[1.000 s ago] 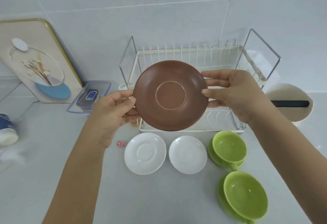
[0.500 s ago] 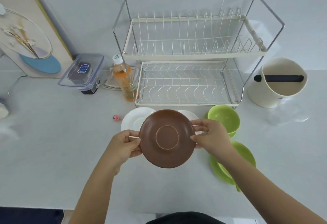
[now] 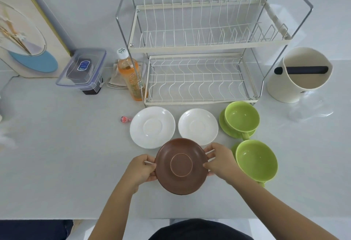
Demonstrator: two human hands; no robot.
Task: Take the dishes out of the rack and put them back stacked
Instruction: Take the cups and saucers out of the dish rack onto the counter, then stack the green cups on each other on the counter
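Between both hands, a round, matte brown saucer.

The two-tier dish rack stands at the rear of the counter. A bottle stands just left of it, a round container to its right. Before the rack lie two saucers side by side; right of them, two cups on saucers.
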